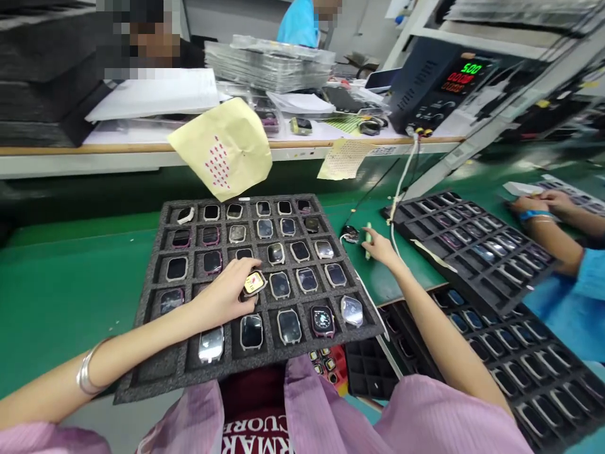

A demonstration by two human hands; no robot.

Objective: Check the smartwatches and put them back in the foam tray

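My left hand (232, 289) reaches over the black foam tray (302, 343), thumb and fingers closed around the edges of a smartwatch (254, 284) whose screen is lit yellow. Several other smartwatch bodies without straps lie in the tray's square pockets, most with dark screens. One near the front, a dark watch (323, 320), shows a lit dial. To the right of the tray, my right hand (382, 247) has its fingers on a slim pale green pen-like stick (368, 238), held upright against the green bench. Beside it lies a small round black object (350, 234) with a cable.
A power supply (439, 85) with lit digits stands on the shelf (302, 150). Yellow paper (231, 148) hangs from its edge. Stacked watch trays (472, 246) lie to the right, near a co-worker's hands (539, 205). A white cable (399, 189) runs down behind my right hand.
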